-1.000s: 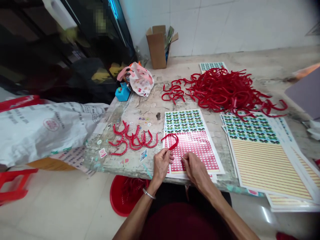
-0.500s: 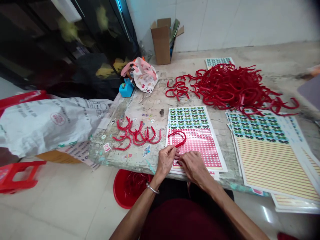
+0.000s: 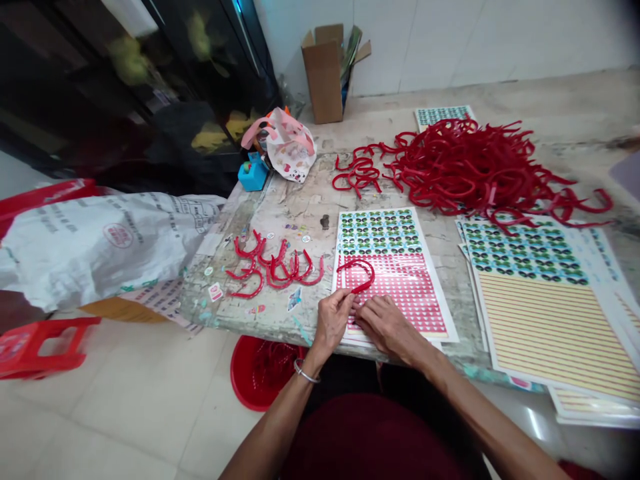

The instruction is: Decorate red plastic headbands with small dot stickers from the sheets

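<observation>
The curved red band (image 3: 372,275) makes a hook shape over the pink part of the printed sheet (image 3: 431,293); whether it touches the paper, I cannot tell. I judge it to be very light and bendable, yet springy enough to hold its curve. Its surface shines, so it may be a little slippery. It does not look fragile, although a hard pull could perhaps spoil the shape. The near end seems the good place to take hold, between thumb and fingertip, so that the arc is free. The left hand (image 3: 334,317) pinches just there. The right hand (image 3: 387,323) is close beside it, with fingers bent together; if it grips something, this is hidden. To the left, on the worktop (image 3: 285,210), lies a small group of similar bands (image 3: 281,285). Farther back, on the right, is a large tangled heap (image 3: 470,167).
</observation>
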The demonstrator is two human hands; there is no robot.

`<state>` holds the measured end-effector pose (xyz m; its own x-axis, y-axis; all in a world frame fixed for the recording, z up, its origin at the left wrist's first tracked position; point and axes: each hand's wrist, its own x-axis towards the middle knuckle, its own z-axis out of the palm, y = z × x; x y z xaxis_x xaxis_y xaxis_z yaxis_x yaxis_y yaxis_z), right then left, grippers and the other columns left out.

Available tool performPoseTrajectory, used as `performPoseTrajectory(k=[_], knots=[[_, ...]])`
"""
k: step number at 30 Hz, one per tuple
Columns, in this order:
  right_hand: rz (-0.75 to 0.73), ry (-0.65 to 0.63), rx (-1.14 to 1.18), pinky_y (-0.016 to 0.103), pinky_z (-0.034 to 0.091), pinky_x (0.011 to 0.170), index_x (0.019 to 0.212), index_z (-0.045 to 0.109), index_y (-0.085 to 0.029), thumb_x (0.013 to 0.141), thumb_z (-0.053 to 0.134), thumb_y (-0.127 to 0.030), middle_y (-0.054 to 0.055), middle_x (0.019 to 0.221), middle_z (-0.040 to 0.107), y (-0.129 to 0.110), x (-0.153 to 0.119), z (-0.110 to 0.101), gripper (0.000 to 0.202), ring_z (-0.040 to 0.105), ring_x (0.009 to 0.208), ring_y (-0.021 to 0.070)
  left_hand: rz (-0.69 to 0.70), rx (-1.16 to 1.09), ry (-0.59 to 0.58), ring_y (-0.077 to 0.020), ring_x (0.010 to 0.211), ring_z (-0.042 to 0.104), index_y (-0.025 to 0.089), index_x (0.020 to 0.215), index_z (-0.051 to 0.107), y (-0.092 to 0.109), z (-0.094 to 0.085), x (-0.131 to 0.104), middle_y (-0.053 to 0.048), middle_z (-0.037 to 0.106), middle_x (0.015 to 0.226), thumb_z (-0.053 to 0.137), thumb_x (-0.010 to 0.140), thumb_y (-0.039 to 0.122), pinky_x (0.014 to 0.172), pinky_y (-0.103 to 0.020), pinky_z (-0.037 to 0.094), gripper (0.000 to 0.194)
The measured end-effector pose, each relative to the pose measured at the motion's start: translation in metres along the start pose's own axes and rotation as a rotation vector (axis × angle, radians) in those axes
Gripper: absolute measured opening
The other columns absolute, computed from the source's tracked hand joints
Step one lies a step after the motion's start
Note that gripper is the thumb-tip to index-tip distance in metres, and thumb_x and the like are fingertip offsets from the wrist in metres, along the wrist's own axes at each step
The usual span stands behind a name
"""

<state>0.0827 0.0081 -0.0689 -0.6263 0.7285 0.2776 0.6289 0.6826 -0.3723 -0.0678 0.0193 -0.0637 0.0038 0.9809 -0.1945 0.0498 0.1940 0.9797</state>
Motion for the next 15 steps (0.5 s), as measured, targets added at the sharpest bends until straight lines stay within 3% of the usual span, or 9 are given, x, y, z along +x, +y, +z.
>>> performPoseTrajectory(k=[15], knots=[[0.029, -0.026, 0.03, 0.034, 0.035, 0.071, 0.083, 0.053, -0.017, 0.09, 0.042, -0.021, 0.006, 0.08, 0.055, -0.0046, 0.0003, -0.0055, 0.014, 0.046, 0.077, 0.0183, -0.003, -0.005, 0.005, -0.0152, 0.066, 0.066, 0.015, 0.083, 0.064, 0.0014, 0.0023, -0.0012, -0.004, 0.068, 0.075, 0.055, 0.08, 0.031, 0.062, -0.025, 0.054, 0.019]])
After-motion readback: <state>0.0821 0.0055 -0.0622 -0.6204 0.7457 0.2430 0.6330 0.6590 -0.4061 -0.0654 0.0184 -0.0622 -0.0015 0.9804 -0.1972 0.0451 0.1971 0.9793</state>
